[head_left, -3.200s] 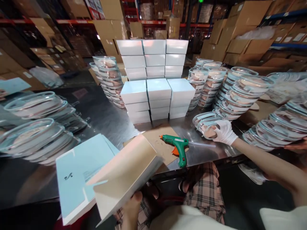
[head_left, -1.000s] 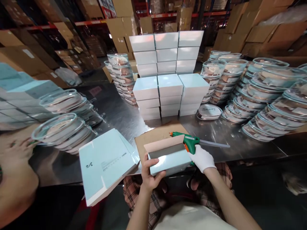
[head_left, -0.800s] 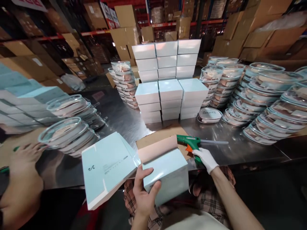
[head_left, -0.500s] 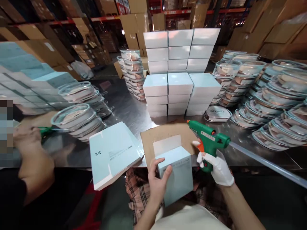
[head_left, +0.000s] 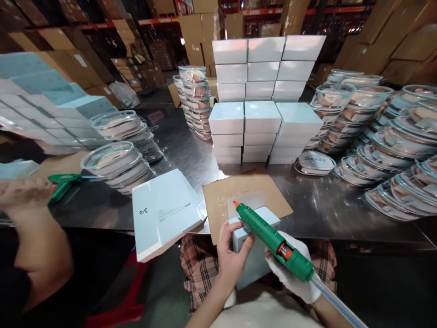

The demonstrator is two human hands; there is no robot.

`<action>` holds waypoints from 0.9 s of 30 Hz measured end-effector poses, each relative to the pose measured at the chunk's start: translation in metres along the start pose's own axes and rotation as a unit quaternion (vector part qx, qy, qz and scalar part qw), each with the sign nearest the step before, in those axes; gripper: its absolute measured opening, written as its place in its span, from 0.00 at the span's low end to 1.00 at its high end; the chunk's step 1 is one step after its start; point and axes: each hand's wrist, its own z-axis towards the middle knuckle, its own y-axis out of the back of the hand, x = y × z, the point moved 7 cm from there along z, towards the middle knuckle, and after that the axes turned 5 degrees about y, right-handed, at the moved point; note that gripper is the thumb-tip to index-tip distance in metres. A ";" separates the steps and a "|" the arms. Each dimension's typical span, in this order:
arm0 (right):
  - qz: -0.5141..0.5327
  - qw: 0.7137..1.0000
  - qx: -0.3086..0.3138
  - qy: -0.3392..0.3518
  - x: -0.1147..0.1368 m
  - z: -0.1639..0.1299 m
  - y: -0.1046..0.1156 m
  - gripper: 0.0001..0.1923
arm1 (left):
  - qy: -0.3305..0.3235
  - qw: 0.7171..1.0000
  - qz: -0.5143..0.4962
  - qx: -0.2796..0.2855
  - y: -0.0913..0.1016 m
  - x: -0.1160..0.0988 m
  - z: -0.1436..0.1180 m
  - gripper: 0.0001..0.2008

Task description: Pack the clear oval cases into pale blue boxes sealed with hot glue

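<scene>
My bare left hand (head_left: 232, 250) grips the near left side of a pale blue box (head_left: 251, 271), fingers over its top edge and thumb on its face. The box's white flap (head_left: 257, 200) stands raised at the far side. In my white-gloved right hand (head_left: 293, 269) is a green hot glue gun (head_left: 269, 234), held over the box with its orange nozzle at the flap's left part. A long clear glue stick (head_left: 336, 298) runs out of the gun's rear. Brown cardboard (head_left: 218, 196) lies under the box on the metal table. The gun hides much of the box top.
Flat pale blue boxes (head_left: 164, 214) lie to the left. Stacked white boxes (head_left: 261, 123) rise ahead. Clear oval containers (head_left: 403, 168) are piled at right, more (head_left: 114, 164) at left. A co-worker's hand (head_left: 25, 191) is beside another green glue gun (head_left: 63, 186).
My right hand has swung the glue gun left from beside the box to over its flap. My left hand keeps its grip on the box. The co-worker's hand has shifted.
</scene>
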 end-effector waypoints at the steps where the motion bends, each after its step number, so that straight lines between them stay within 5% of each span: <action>1: -0.011 1.000 -0.002 0.021 0.004 0.003 -0.001 0.09 | -0.003 1.000 0.002 -0.001 0.000 -0.001 0.000 0.11; 6: -0.043 0.998 -0.027 0.029 -0.007 0.003 0.004 0.08 | 0.014 0.999 0.027 -0.013 0.001 0.007 -0.003 0.14; 15: 0.011 0.965 -0.119 -0.232 -0.082 -0.014 0.057 0.15 | 0.076 0.996 0.026 -0.050 0.014 0.026 -0.005 0.20; 20: 0.229 0.908 -0.088 -0.340 -0.111 0.031 0.020 0.22 | 0.113 0.992 -0.027 -0.042 0.021 0.024 0.001 0.21; 23: 0.226 0.907 -0.055 -0.352 -0.128 0.061 0.004 0.23 | 0.128 0.990 -0.057 -0.037 0.026 0.023 0.002 0.21; 27: 0.156 0.919 -0.005 -0.362 -0.137 0.071 0.023 0.23 | 0.142 0.987 -0.070 -0.040 0.036 0.021 0.001 0.21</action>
